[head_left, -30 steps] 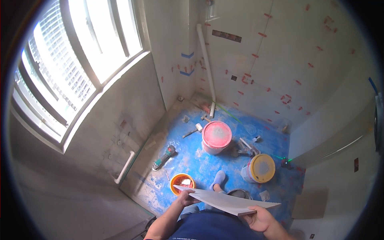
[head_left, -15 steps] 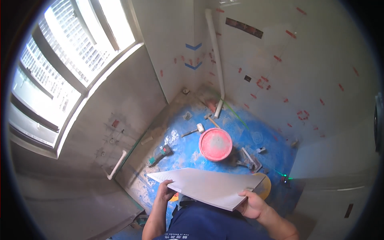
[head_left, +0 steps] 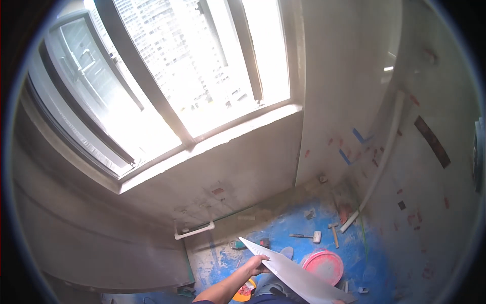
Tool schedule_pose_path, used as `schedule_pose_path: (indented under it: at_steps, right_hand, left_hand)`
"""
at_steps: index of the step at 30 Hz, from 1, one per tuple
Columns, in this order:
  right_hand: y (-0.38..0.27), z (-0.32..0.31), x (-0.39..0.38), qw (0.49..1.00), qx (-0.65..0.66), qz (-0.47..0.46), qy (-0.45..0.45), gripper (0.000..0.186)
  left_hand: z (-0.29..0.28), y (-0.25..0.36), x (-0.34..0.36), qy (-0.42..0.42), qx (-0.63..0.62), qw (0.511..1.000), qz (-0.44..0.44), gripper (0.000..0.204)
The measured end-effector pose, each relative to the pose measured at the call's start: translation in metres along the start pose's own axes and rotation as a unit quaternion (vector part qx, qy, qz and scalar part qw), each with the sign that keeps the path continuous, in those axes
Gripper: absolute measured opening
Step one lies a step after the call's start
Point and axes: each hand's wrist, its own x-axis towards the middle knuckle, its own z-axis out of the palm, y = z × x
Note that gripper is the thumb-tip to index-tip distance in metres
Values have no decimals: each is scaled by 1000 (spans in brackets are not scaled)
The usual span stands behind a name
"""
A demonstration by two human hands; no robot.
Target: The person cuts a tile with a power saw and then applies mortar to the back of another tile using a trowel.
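Observation:
A large white tile (head_left: 298, 276) slants across in front of my body, its pointed left corner raised and a ribbed pattern near that end. My left hand (head_left: 258, 264) is closed on its near edge, close to the left corner. Of my right hand, at most a sliver shows at the bottom edge of the picture, by the tile's lower right end, and its fingers are hidden. Just beyond the tile, partly covered by it, stands a round bucket with a pink-red top (head_left: 324, 267).
A rubber mallet (head_left: 307, 236) and a hammer (head_left: 333, 235) lie on the blue floor. A green-and-black power tool (head_left: 248, 244) is behind the tile's corner. A yellow bucket (head_left: 244, 292) stands beside my left forearm. White pipes run along the window wall (head_left: 196, 231) and right corner (head_left: 377, 175).
My view has swung left toward the window, so room and bucket appear farther right. The tile now looks more steeply tilted. My right hand has almost left the picture; my left still grips the tile.

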Motion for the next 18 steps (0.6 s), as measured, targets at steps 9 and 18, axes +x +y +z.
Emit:
schedule_pose_path:
  at_steps: [9, 18]
  right_hand:
    - [-50, 103, 51, 994, -56, -51, 82, 29]
    - [-86, 77, 92, 998, -21, -29, 43, 32]
  left_hand:
    - [27, 81, 44, 26, -57, 998, 6, 47]
    - [43, 117, 61, 29, -42, 999, -19, 46]
